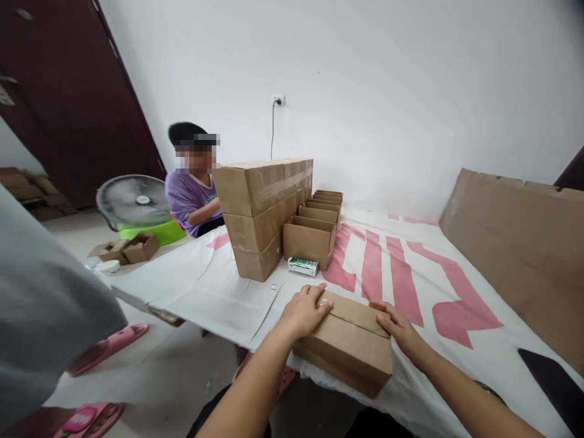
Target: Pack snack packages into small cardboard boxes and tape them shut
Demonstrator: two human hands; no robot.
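A closed cardboard box lies at the near edge of the cloth-covered table, its top flaps meeting in a seam. My left hand grips its left end, with the thumb on top and fingers towards the far corner. Across from it, my right hand holds the right end, fingertips on the top edge. The undersides of both hands' grip are hidden. Just beyond the box is a small green-and-white carton, touched by neither hand.
Stacked sealed cardboard boxes form a wall on the table, beside a row of open-topped boxes. A large cardboard sheet leans at right, near a dark flat object. A seated person, a fan and a standing person are left.
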